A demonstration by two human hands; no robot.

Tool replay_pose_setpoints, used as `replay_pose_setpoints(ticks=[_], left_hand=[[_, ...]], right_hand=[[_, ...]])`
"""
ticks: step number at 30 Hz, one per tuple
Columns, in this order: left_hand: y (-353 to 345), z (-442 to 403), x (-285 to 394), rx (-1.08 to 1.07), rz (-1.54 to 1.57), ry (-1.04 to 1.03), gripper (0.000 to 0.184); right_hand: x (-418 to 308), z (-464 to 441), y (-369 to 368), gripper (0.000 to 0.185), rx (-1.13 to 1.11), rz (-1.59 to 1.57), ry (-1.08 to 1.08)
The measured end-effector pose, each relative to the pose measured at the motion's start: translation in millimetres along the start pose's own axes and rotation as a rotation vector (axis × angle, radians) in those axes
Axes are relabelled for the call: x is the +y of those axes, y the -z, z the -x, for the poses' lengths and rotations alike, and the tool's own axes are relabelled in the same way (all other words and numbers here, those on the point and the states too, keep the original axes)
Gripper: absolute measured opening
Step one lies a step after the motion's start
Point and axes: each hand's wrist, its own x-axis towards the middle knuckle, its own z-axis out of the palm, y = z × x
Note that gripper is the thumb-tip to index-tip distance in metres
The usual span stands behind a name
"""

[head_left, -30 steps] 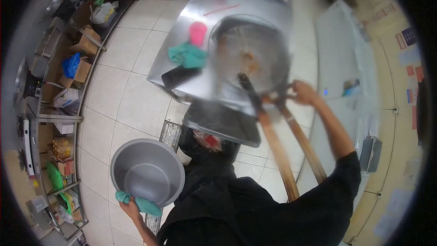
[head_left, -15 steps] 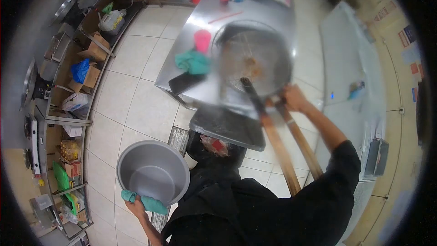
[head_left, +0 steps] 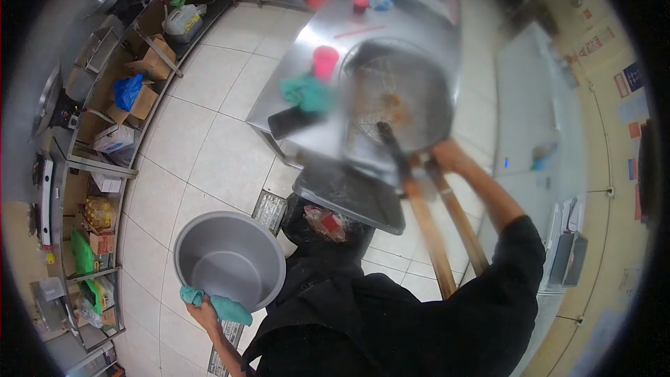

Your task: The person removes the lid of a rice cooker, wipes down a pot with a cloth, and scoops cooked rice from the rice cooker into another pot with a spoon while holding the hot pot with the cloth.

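At the lower left, my left hand [head_left: 203, 313] is closed on a green cloth [head_left: 230, 309] against the rim of a deep grey pot [head_left: 230, 262], whose inside looks bare. My right hand [head_left: 448, 156] is closed at the near right edge of a large round pan [head_left: 399, 98] on the steel table [head_left: 279, 87]; the exact grip is blurred. Brown residue shows in the pan. Two long wooden handles [head_left: 427, 230] run from the pan toward my body, one with a dark end over it.
A pink cup [head_left: 325, 61], a second green cloth [head_left: 305, 92] and a dark flat object [head_left: 292, 121] sit left of the pan. Below the table edge is a black bin with a tilted lid [head_left: 349, 195]. Shelves [head_left: 105, 167] line the left; a white freezer [head_left: 523, 105] stands right.
The view has shifted, so the table and pan appear farther right. My right hand has moved in closer against the pan's edge. My left hand still holds the cloth at the pot's rim.
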Motion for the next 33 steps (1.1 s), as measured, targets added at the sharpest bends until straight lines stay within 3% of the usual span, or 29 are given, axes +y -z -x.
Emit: replay_pose_setpoints(ticks=[3,5,15,20,30,33], left_hand=[[5,-6,-21,-0.011,-0.02,-0.052,0.039],[6,-4,-24,0.027,-0.011,-0.056,0.041],[9,-1,-31,-0.003,0.034,-0.03,0.041],[2,14,6,-0.005,-0.002,0.03,0.039],[-15,8,6,-0.003,-0.011,0.04,0.034],[-19,7,11,-0.026,-0.025,0.059,0.035]], right_hand=[[-4,-6,12,0.016,0.05,0.038,0.18],[-15,-3,44,0.018,-0.222,0.0,0.127],[-12,-7,35,0.02,-0.16,-0.064,0.154],[-23,-19,42,0.017,-0.37,0.085,0.019],[-24,-17,50,0.021,-0.327,-0.019,0.0],[-29,-9,79,0.017,-0.37,-0.107,-0.127]])
